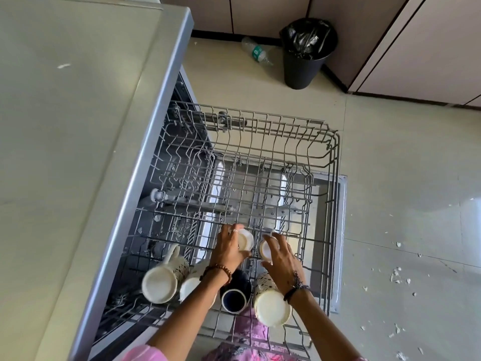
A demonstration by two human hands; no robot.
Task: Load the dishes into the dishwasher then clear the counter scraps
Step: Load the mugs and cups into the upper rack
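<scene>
Cups (246,239) gripped, one in each of two hands: left hand (229,250), right hand (282,259). Right cup (266,249) half hidden by fingers, over dishwasher rack (334,162) near edge.

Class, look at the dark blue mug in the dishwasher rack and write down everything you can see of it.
The dark blue mug stands upside down in the near row of the upper wire rack, its glossy, ceramic-looking body tilted slightly. Its upturned base shows a pale ring around a dark blue centre. No handle is visible. It sits between a white mug on one side and a speckled cream mug on the other. The left forearm crosses just above it; neither hand holds it.
</scene>
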